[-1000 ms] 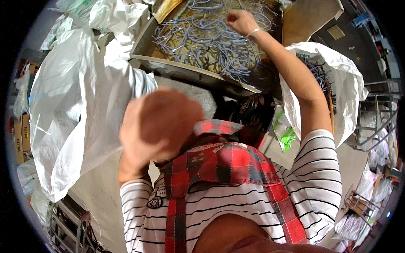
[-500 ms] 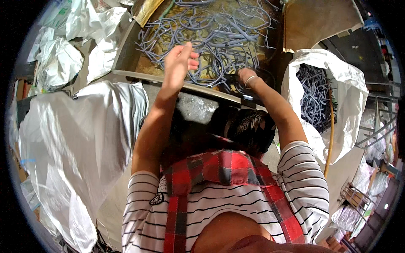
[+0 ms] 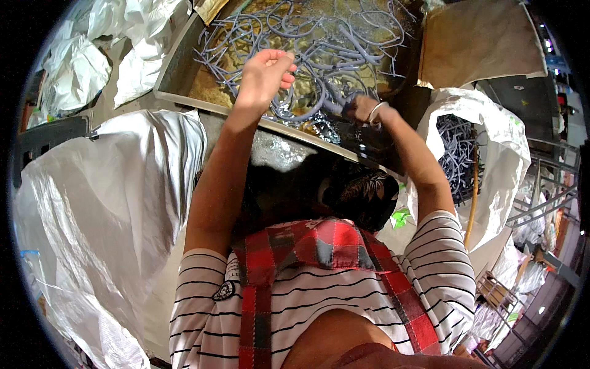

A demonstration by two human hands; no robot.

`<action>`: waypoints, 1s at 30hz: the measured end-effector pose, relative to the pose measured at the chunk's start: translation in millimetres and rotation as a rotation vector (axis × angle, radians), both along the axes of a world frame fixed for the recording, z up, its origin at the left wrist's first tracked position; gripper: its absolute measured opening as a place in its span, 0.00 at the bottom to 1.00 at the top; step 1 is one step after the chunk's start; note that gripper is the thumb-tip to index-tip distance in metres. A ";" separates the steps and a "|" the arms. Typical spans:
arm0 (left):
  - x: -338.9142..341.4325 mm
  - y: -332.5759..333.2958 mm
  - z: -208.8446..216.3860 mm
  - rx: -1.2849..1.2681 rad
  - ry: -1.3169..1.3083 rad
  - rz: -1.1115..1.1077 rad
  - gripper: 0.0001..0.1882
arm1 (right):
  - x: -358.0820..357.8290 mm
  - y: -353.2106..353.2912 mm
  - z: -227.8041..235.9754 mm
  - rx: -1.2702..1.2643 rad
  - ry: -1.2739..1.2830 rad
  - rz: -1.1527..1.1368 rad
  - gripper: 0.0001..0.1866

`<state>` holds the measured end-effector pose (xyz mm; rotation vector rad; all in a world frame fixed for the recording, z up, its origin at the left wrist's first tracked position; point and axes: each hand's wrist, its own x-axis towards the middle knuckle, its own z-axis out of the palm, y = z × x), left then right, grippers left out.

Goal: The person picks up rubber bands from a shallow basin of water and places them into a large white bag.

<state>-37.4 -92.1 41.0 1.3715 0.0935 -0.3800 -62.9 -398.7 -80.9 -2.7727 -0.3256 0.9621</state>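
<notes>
A shallow metal tray (image 3: pixel 184 99) holds water and a tangle of long grey rubbery strands (image 3: pixel 353 43). Over its near left part is my left hand (image 3: pixel 265 77), thumb and fingers curled together; whatever lies between them, if anything, is too small to make out. My right hand (image 3: pixel 364 111), with a pale bangle at the wrist, is low at the tray's near right side, closed and partly smeared by motion. Thick grey strands run up to its fingers from the left. Shadow hides the fingertips there.
A white sack (image 3: pixel 513 147) of short dark grey pieces stands at the right, with a thin stick (image 3: pixel 473 203) against it. White sheeting (image 3: pixel 117 203) covers something at the left. A brown board (image 3: pixel 482 43) stands beyond the tray's right side.
My left hand has risen a little and its thumb has closed toward the fingers. My right hand has turned and is now against the grey strands. The view has shifted slightly.
</notes>
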 end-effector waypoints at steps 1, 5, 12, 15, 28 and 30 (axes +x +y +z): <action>1.4 -2.5 -0.6 -0.030 0.005 0.010 0.12 | 10.7 -9.0 12.8 0.036 -0.048 0.024 0.19; -0.3 -5.7 -9.1 0.038 -0.002 -0.018 0.13 | 29.1 24.0 157.1 0.309 0.065 -0.314 0.26; 2.3 -21.8 -18.0 0.099 -0.405 -0.099 0.13 | 33.0 30.9 190.7 0.086 -0.450 0.158 0.19; 1.0 -30.2 -15.6 0.116 -0.506 -0.175 0.16 | 24.0 60.6 209.5 0.001 -0.387 0.323 0.21; 30.0 -7.5 -34.8 -0.159 -0.245 -0.235 0.21 | 32.9 57.1 173.2 0.365 -1.125 0.446 0.26; 29.5 -3.2 -32.3 -0.245 -0.216 -0.239 0.19 | 32.3 46.5 157.7 0.485 -1.112 0.148 0.21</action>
